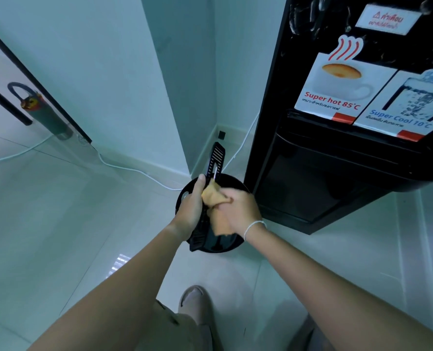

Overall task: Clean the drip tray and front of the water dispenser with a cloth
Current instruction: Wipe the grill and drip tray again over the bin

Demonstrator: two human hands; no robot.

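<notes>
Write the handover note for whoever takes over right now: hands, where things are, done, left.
Left hand: gripping the slotted grille upright over a round black bin.
Right hand: pressing the orange cloth against the grille, mid-wipe.
Dispenser stands at right; the grille is out of it.
Done: grille removed, wiping under way.
Left: finish the grille, refit it, wipe the dispenser front. Whether the front has been wiped cannot be told.

Bare tiled floor (58, 211) lies open to the left and near. To the right the water dispenser (337, 160) blocks passage, a round black bin (185, 196) sits just beside its base (below both hands), and a white cable (134, 169) trails along the far wall.
</notes>
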